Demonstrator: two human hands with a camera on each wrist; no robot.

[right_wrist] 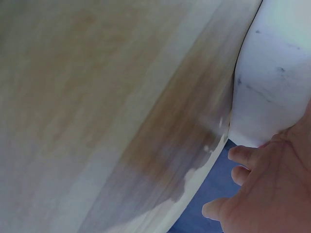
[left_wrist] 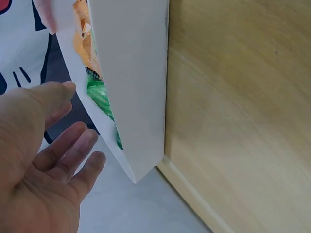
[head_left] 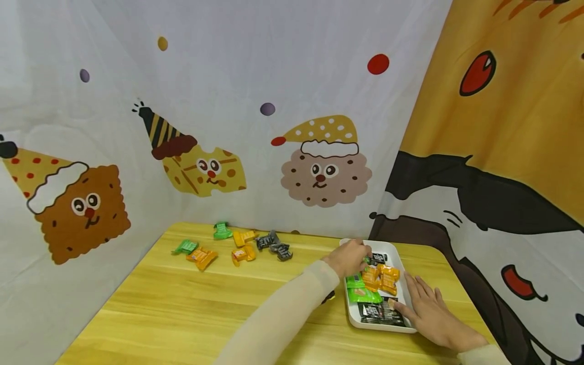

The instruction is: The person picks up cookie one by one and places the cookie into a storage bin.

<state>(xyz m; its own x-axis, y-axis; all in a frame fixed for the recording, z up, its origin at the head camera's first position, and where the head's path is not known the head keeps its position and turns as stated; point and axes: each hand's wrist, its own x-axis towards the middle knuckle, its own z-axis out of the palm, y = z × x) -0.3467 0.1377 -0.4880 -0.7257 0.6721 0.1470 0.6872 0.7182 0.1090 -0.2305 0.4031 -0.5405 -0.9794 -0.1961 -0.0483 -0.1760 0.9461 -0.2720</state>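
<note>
A white tray [head_left: 388, 248] on the right of the table holds small wrapped snack packets: green ones [head_left: 365, 295], orange ones [head_left: 389, 279] and black ones [head_left: 380, 313]. My left hand [head_left: 349, 259] reaches over the tray's far left part in the head view, with a bit of green by its fingertips. From the left wrist, that left hand [left_wrist: 53, 165] shows loose, parted fingers holding nothing, close to the tray wall [left_wrist: 129, 87]. My right hand [head_left: 433, 314] rests at the tray's right side, thumb over the rim, fingers fairly straight outside. The right wrist view shows it against the outer wall [right_wrist: 272, 63].
Farther left on the wooden table [head_left: 182, 304] lie loose packets: green [head_left: 222, 230], orange [head_left: 202, 257] and black [head_left: 280, 251]. A small black and yellow thing [head_left: 329, 297] shows partly beside my left forearm. Printed cloth [head_left: 255, 61] hangs behind and beside the table.
</note>
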